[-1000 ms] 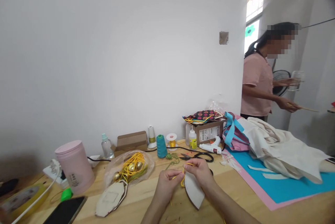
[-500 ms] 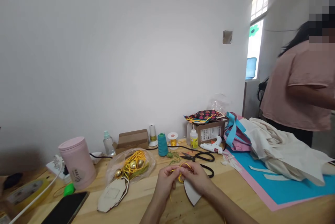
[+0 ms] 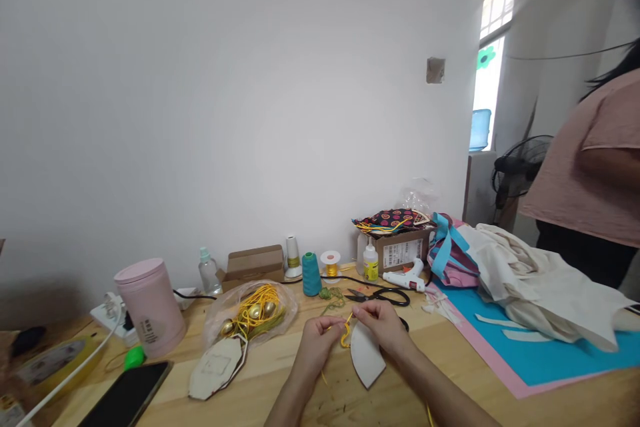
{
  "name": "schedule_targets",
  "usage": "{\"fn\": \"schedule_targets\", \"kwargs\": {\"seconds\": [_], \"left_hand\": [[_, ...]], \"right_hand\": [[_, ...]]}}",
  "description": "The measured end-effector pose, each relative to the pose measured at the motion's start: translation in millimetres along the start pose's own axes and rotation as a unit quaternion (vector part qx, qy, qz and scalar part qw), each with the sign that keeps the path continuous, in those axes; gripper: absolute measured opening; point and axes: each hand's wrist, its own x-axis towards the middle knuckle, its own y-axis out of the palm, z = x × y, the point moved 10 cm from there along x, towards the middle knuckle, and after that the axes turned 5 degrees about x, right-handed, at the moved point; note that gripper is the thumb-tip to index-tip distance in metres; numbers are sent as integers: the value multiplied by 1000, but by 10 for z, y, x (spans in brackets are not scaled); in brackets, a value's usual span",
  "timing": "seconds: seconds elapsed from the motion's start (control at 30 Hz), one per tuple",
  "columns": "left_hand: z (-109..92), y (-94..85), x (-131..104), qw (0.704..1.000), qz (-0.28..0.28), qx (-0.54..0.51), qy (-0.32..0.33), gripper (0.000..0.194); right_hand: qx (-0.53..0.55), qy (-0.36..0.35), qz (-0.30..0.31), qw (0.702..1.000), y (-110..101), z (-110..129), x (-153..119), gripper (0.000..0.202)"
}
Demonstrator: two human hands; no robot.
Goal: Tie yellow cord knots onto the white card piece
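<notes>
Yellow cord (image 3: 345,336) is stretched and looped between my two hands above the wooden table. My left hand (image 3: 319,342) pinches it between thumb and fingers, and a loose end hangs below that hand. My right hand (image 3: 383,328) is closed on the cord a little higher and to the right. Beneath the right hand shows a white curved, pointed piece (image 3: 367,355); whether the hand also holds it I cannot tell. Black-handled scissors (image 3: 387,296) lie just behind my right hand, partly hidden by it. Tangled green thread (image 3: 333,296) rests behind my fingers.
A plastic bag of yellow cords and gold bells (image 3: 255,312), a white octagonal piece (image 3: 216,370), a phone (image 3: 127,395) and a pink tumbler (image 3: 150,307) are left. Behind stand a teal thread cone (image 3: 311,275), glue bottle (image 3: 371,263) and glue gun (image 3: 407,277). A person (image 3: 595,167) stands right.
My hands have drawn slightly apart, and the cord between them is more exposed. More of the white piece shows. The person at the right has moved further right, uncovering a fan.
</notes>
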Motion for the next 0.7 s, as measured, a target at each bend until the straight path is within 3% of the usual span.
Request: {"fn": "schedule_targets", "kwargs": {"seconds": [0.3, 0.5, 0.6, 0.7], "left_hand": [[-23, -46, 29, 999, 2, 33, 36, 18], [-153, -61, 3, 997, 15, -1, 74, 17], [-159, -20, -7, 996, 28, -40, 69, 16], [-114, -8, -7, 996, 18, -78, 39, 17]], "right_hand": [[-34, -12, 22, 999, 40, -1, -3, 21], [-191, -113, 82, 972, 247, 188, -157, 15], [-234, -130, 82, 960, 287, 206, -196, 15], [-210, -128, 84, 966, 280, 201, -175, 8]]}}
